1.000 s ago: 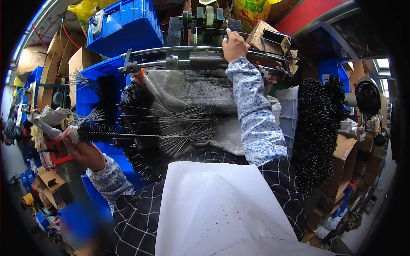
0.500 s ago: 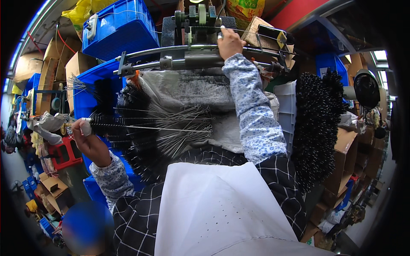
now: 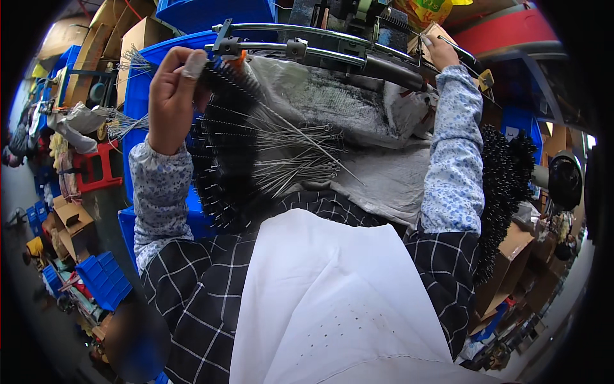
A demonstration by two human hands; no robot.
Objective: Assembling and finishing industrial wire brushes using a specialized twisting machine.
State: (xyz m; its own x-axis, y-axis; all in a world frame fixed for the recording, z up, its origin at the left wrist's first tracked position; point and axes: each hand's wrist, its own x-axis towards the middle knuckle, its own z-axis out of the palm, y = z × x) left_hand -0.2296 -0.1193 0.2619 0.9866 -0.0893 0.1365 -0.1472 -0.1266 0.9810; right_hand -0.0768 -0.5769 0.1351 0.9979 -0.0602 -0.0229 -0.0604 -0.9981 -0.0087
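Note:
My left hand (image 3: 171, 96) is raised at the left, its thumb and fingers closed on a tube brush (image 3: 281, 118). The brush has black bristles near my fingers, and its bare twisted-wire stem slants down to the right. Below it lies a fanned pile of similar brushes (image 3: 297, 150), black bristles to the left, looped wire ends to the right. At the far side my right hand (image 3: 442, 52) reaches to a bench machine (image 3: 339, 25). Its fingers close at the end of another black-bristled brush (image 3: 396, 27); the exact grip is partly hidden.
Metal guide rods (image 3: 288, 48) cross in front of the machine. A grey, black-smudged cloth (image 3: 320, 89) covers the work area before me. A blue crate (image 3: 217, 11) stands at the back left. A dense stack of black brushes (image 3: 505, 192) is on the right, near cardboard boxes (image 3: 505, 256).
My left hand has moved up and inward with the brush, tilting its stem downward. My right hand has shifted right along the machine with the other brush. The whole view has also shifted.

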